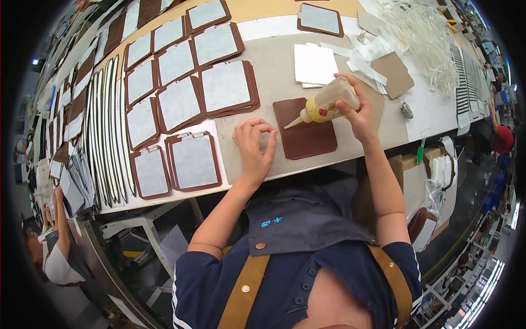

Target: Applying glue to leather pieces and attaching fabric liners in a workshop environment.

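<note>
A clear squeeze bottle (pixel 327 102) with a yellow label and a long pointed nozzle is gripped in my right hand (pixel 359 108). It is tilted, its nozzle tip pointing left and down over a brown leather-like panel (pixel 308 138). The panel lies flat on the grey work surface before me, with rounded lower corners. Whether the tip touches it, I cannot tell. Just left of the panel, my left hand (pixel 255 147) has loosely curled fingers, the thumb apart from the index finger and nothing visible between them.
Stacks of brown-edged panels with pale faces (pixel 227 85) fill the table's left half, beside long dark-and-white strips (pixel 107 131). Beyond the bottle lie white cards (pixel 315 63), a grey-brown board (pixel 393 75) and a heap of translucent strips (pixel 424 41). Another person (pixel 60 257) works at far left.
</note>
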